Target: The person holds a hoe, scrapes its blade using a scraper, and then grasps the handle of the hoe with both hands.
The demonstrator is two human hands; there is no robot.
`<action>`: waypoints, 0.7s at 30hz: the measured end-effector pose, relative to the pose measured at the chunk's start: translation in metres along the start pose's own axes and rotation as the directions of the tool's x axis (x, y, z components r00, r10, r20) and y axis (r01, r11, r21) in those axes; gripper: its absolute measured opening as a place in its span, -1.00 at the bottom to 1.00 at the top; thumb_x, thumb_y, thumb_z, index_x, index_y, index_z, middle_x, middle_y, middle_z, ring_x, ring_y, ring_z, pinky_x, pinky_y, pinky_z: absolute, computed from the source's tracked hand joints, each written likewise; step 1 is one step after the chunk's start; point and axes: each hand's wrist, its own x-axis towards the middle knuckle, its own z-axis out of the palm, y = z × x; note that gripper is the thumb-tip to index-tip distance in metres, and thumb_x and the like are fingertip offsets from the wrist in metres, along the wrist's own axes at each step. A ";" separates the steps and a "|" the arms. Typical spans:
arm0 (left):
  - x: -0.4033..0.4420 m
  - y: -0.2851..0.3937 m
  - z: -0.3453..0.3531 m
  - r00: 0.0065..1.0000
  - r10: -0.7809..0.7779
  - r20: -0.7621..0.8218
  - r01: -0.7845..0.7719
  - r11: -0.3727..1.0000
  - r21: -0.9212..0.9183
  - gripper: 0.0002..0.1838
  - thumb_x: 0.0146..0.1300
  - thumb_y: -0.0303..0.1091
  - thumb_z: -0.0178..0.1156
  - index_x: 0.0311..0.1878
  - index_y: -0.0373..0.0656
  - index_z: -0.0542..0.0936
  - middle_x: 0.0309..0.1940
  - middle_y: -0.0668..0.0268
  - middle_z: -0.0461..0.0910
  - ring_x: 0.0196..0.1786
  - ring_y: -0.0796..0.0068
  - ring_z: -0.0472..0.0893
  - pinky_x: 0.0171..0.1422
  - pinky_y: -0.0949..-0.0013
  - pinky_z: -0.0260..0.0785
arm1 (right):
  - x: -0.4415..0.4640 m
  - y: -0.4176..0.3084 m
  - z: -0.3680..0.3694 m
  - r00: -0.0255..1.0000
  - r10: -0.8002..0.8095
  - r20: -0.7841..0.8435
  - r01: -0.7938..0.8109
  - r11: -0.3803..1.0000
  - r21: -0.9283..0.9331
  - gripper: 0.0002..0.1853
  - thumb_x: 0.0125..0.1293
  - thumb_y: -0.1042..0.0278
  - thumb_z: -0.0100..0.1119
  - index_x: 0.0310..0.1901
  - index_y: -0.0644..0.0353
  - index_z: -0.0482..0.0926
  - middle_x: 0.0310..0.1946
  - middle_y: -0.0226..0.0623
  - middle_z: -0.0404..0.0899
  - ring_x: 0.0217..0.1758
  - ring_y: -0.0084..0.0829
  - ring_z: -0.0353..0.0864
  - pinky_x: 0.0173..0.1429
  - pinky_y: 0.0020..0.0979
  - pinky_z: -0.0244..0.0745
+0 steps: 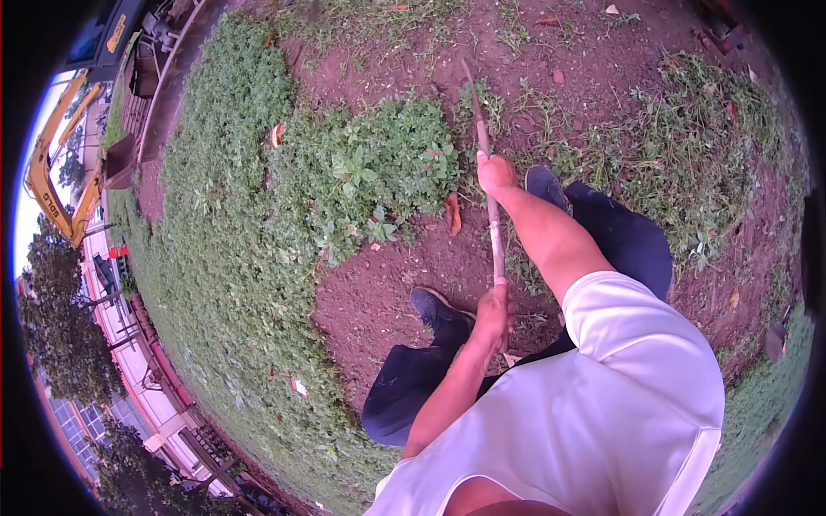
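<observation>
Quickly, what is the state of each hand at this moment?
Left hand: closed, holding the long handle close to the body.
Right hand: closed around the same handle, farther from the body.

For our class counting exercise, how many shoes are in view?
2: the left shoe on bare soil, left of the left hand in the picture; the right shoe, just right of the right hand.

Left hand (493,315), right hand (497,175) gripping wooden pole (496,232).
</observation>
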 end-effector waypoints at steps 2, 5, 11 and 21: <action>-0.023 -0.024 -0.017 1.000 0.003 -0.010 -0.003 1.000 -0.013 -0.49 0.57 0.26 -0.05 -0.28 -0.01 0.37 -0.57 0.48 0.32 -0.64 0.59 0.27 -0.58 0.40 0.16 | -0.030 0.014 0.019 1.000 0.005 0.013 -0.006 1.000 0.023 -0.32 0.57 -0.25 -0.23 -0.02 0.26 0.71 -0.04 0.19 0.70 0.13 0.21 0.66 0.24 0.10 0.50; -0.046 -0.047 -0.027 1.000 0.004 0.009 -0.005 1.000 0.027 -0.51 0.60 0.22 -0.07 -0.29 -0.01 0.38 -0.60 0.50 0.28 -0.67 0.60 0.23 -0.64 0.40 0.10 | -0.059 0.031 0.023 0.997 0.044 0.060 -0.045 0.999 0.019 -0.34 0.56 -0.27 -0.20 0.04 0.18 0.71 0.02 0.10 0.71 0.17 0.15 0.67 0.26 0.06 0.52; -0.089 -0.113 -0.054 0.999 -0.025 -0.026 0.025 1.000 0.007 -0.51 0.61 0.19 -0.05 -0.34 0.00 0.37 -0.65 0.52 0.23 -0.71 0.62 0.18 -0.64 0.40 0.06 | -0.128 0.075 0.054 0.999 -0.021 -0.050 0.027 0.992 0.124 -0.29 0.54 -0.26 -0.17 -0.21 0.32 0.71 -0.23 0.20 0.71 -0.01 0.19 0.70 0.11 0.09 0.53; -0.035 -0.036 -0.032 0.988 0.150 -0.020 -0.147 0.984 0.102 -0.52 0.60 0.18 -0.05 -0.26 -0.04 0.37 -0.64 0.52 0.22 -0.68 0.62 0.21 -0.64 0.42 0.12 | -0.050 0.009 0.016 0.982 -0.040 -0.183 0.079 0.974 0.212 -0.31 0.50 -0.29 -0.09 -0.29 0.29 0.71 -0.47 0.01 0.71 -0.26 0.04 0.77 -0.06 0.02 0.56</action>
